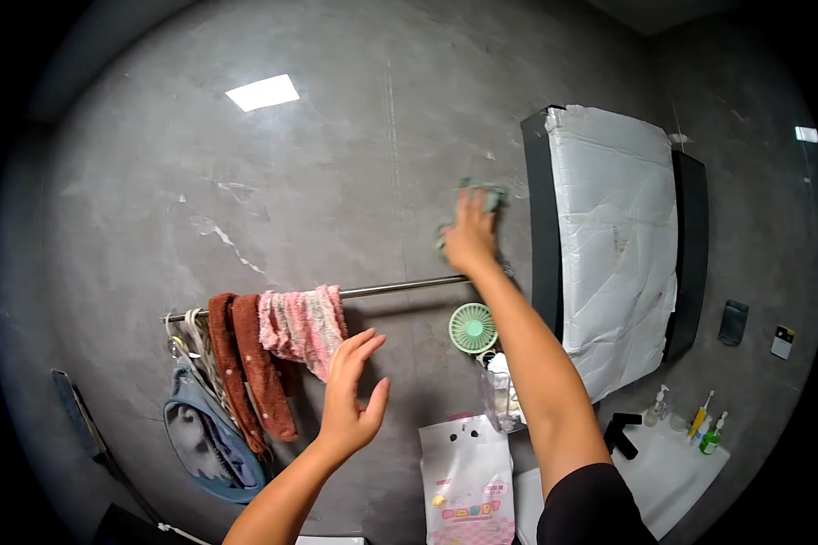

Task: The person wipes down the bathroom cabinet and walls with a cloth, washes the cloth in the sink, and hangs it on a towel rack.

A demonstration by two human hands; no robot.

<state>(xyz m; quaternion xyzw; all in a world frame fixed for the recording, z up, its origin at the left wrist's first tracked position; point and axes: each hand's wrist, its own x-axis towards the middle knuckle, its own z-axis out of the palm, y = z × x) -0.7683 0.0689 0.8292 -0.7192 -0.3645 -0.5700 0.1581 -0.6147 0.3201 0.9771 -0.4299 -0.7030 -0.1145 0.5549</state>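
My right hand (472,234) presses a green cloth (493,196) flat against the grey marbled wall (364,173), just left of the cabinet. The cloth shows around the fingers, and the hand is slightly blurred. Lower and to the left, my left hand (351,400) is raised in the air with its fingers apart and nothing in it. It is near a pink and white fluffy towel (302,327) that hangs on a metal towel rail (400,287). Beside that towel hangs a brown towel (254,363). A small green fan (473,328) sits below the rail's right end.
A cabinet covered in white wrapping (613,245) juts out on the right. Below it is a white sink (668,472) with a black faucet (621,434) and a green bottle (713,436). A printed white bag (468,481) and a blue bag (211,440) hang lower down.
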